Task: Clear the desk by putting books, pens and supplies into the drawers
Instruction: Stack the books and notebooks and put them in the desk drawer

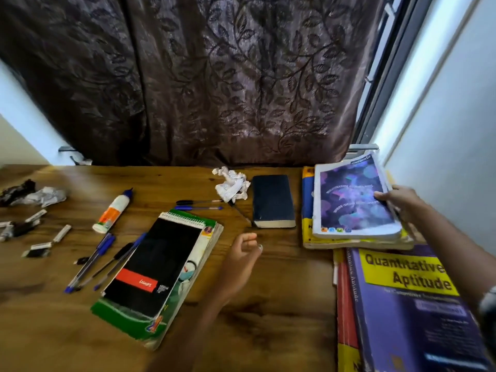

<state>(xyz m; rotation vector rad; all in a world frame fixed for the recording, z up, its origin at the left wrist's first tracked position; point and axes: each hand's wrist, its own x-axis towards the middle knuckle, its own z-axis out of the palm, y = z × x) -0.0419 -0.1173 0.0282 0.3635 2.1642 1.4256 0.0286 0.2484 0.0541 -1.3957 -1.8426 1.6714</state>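
Here, on the wooden worktop (268, 304), a glue bottle (112, 210) lies at the left, blue pens (91, 264) beside a black spiral notebook (158, 267) stacked on green books. The left hand (245, 251) hovers, fingers loosely curled on nothing. Farther right, the right hand (400, 201) grips the purple-covered book (354, 200) atop a stack.

Glossy purple paper cover on the book (354, 200) under the right hand's fingertips (382, 196). Varnished wood grain on the desk (281, 277) beneath the left hand's loosely curled fingers (248, 241). Beyond them, a matt dark-covered book (272, 201) and crumpled white paper (230, 186). Left of them, a smooth plastic glue bottle (114, 210).
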